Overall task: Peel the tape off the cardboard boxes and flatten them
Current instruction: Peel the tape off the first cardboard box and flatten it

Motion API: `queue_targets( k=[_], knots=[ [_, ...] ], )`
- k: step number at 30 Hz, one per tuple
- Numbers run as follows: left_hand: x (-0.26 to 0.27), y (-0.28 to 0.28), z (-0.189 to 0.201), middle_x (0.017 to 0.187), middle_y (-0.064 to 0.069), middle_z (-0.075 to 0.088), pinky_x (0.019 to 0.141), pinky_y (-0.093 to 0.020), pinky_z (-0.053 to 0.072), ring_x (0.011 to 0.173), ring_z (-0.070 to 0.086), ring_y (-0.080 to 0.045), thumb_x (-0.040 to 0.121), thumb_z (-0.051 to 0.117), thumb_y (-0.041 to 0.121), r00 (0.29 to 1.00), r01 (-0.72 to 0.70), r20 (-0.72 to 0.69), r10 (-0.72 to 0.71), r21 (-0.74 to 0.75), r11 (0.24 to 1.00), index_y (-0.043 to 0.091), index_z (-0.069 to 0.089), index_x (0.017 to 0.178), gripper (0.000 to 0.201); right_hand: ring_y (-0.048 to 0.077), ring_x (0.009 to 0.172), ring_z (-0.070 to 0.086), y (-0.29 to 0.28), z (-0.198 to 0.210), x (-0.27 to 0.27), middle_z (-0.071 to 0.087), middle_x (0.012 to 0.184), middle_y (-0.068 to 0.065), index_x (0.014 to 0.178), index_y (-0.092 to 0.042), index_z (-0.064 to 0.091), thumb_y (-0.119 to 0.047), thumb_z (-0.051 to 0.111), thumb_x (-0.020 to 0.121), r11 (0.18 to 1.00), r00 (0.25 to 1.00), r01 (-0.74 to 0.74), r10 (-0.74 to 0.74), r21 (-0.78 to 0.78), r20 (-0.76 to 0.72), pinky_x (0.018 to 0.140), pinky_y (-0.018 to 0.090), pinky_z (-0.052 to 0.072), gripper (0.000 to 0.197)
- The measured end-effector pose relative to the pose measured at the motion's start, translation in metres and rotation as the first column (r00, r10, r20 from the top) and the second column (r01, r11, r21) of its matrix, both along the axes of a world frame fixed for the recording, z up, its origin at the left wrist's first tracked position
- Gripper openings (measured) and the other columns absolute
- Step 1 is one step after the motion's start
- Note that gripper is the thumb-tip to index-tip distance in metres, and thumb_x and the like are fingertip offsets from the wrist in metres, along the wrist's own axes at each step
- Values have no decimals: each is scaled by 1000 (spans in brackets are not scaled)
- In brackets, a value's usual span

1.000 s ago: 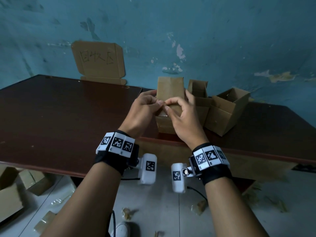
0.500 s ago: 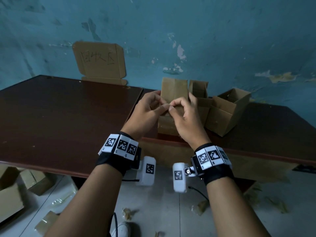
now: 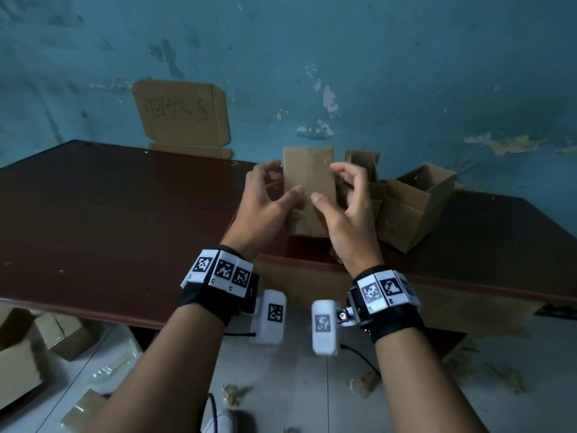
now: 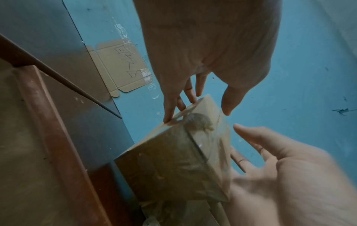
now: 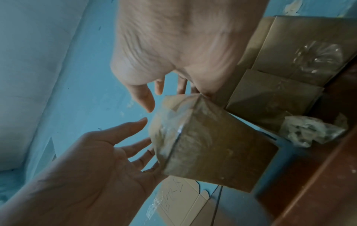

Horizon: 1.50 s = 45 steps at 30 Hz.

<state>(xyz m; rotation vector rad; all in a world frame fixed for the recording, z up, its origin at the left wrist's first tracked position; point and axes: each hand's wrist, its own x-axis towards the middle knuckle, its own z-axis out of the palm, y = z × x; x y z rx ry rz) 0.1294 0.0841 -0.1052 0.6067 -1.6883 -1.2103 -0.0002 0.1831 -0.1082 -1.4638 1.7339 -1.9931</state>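
Standing upright near the table (image 3: 125,214) edge, the taped box (image 3: 307,189) remains unflattened; left hand (image 3: 265,201) and right hand (image 3: 346,210) flank it with fingers spread, gripping nothing. Two more boxes (image 3: 412,204) wait.

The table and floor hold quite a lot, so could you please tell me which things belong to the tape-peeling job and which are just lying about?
Part of the job:
- taped box between the left hand and right hand
- open boxes beside it
- boxes on the floor

Lying about:
- cardboard sign against the wall
- tape scraps on the floor
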Motion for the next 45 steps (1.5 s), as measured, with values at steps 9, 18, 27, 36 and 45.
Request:
queue_targets(
  k=[9,18,27,36,45],
  knots=[
    [-1,5,0,132,-16,56,103,-52,58,122,64,-23,82,71,68,1000,11,-15,-9,89,996,23,52,112,58,11,124,56,-6,-6,0,57,134,9,139,-21,62,-37,72,99,995,995,98,-99,9,32,105,21,47,44],
    [-1,5,-1,122,-14,61,86,-38,57,107,67,-21,100,67,41,999,31,-44,-22,205,978,13,46,118,39,22,117,64,-4,-9,1,66,120,7,113,-21,60,-43,74,94,993,991,118,-118,-1,67,103,50,53,32],
    [1,9,2,130,-20,49,95,-48,59,116,58,-28,79,69,28,999,28,-36,-22,157,987,22,41,110,43,15,116,60,-3,-9,2,61,121,6,116,-19,59,-18,77,92,993,993,119,-119,20,5,101,41,54,30],
    [-3,1,-8,137,-11,37,79,-20,60,116,53,-3,92,61,-11,1000,13,-5,-12,47,999,13,46,126,44,3,115,56,-2,-8,4,54,120,-1,116,-25,73,-8,79,86,989,977,144,-136,38,-164,108,25,48,34],
    [-4,-4,-16,135,-6,43,91,-56,63,130,55,-25,74,64,8,999,47,10,-48,71,996,31,58,107,40,5,109,55,-4,-15,0,50,117,0,113,-20,78,-12,83,86,971,914,235,-205,46,-350,101,8,43,28]
  ],
)
